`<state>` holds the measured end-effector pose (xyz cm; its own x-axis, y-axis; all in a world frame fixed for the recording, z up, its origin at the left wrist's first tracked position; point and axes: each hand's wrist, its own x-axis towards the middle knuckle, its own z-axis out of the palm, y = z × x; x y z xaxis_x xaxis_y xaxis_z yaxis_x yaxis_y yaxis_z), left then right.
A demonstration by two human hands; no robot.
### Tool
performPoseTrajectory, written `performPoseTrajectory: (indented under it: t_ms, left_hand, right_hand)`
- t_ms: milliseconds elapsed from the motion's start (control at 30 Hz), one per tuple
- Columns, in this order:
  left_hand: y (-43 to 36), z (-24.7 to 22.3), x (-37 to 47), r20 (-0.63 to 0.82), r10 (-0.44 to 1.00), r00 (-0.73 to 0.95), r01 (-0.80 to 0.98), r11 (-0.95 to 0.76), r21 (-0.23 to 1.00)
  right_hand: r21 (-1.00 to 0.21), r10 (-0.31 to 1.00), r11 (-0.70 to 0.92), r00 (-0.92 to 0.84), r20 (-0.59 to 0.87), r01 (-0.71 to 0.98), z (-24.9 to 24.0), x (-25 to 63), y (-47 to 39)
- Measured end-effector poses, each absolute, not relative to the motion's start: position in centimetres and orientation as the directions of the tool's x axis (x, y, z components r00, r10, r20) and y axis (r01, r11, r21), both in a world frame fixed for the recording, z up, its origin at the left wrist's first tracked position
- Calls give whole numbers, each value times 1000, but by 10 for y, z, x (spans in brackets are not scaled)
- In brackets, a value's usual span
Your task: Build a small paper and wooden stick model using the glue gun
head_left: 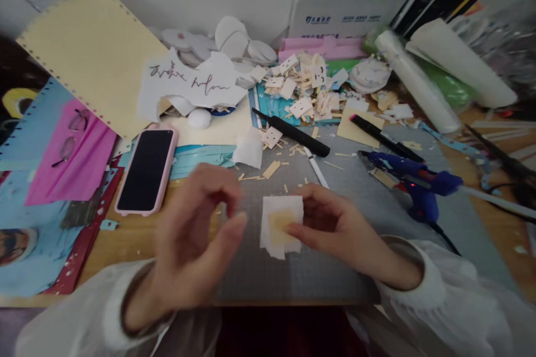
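Observation:
A small white torn piece of thin paper (268, 245) is in my right hand (335, 226), pinched at its right edge with the thumb on top. A pale yellow rectangle (280, 224) shows at the paper's middle; whether it lies on or under the paper I cannot tell. My left hand (199, 240), blurred by motion, is raised to the left of the paper. Its fingers are curved, thumb and forefinger apart, with nothing visible between them. Both hands are above a grey cutting mat (247, 279).
A blue glue gun (422, 184) with a lit red light lies right, its cord trailing. Beyond the hands are a black pen-like tool (297, 134), a marker (385, 136) and a heap of small paper pieces with drawn faces (304, 86). A pink-cased phone (146, 170) lies left.

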<state>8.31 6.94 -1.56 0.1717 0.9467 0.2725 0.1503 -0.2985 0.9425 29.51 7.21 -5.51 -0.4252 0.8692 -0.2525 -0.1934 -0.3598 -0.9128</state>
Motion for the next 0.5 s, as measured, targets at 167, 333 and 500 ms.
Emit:
performPoseTrajectory:
  t_ms: [167,333,500]
  left_hand:
    - [81,-56,95,-17,888,460,-108,76,991]
    - [70,-67,101,-229,834,501,-208,373,904]
    - [74,-66,103,-331,776,537,-280,534,797]
  right_hand:
    - [-945,895,-307,-371,-246,-115,-59,295,69]
    - [-932,853,-361,-413,-319,-26,-60,293,66]
    - [-875,792,-477,-472,-387,-83,-59,293,67]
